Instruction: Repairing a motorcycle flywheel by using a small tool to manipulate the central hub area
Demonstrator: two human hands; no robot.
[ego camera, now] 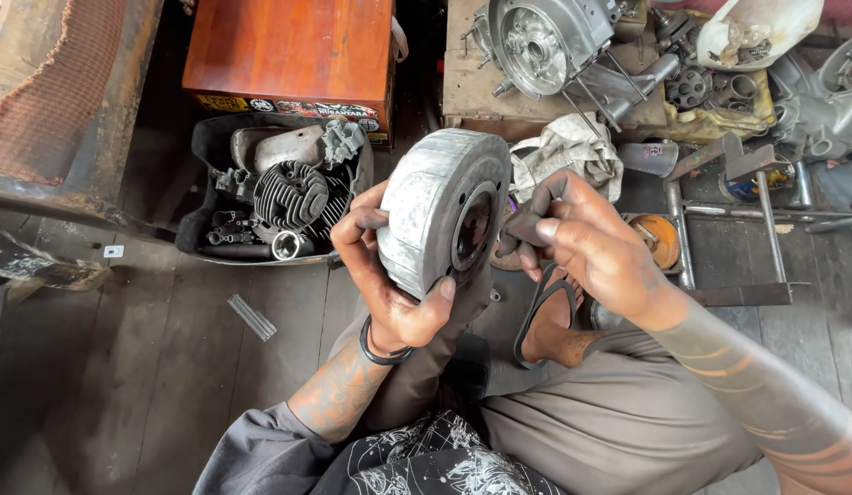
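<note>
Clearly both hands, left (382, 275) and right (586, 240), grip a grey metal drum (432, 206).

The drum (441, 209) I grip is dull, scuffed grey metal; the floor (151, 367) is rough weathered wood, the box (293, 46) glossy orange.

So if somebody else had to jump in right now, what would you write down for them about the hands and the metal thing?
Left hand: grip wrapped around the round grey metal drum, held up on edge above the lap.
Right hand: fingertips pinching a small dark scrap at the drum's open face; what it is cannot be told.
Nearby: tub of engine parts to the left, engine casing on the wooden board ahead, rag beside it.
Done: drum is picked up. Left: how far the work on its face has got cannot be told.
</note>
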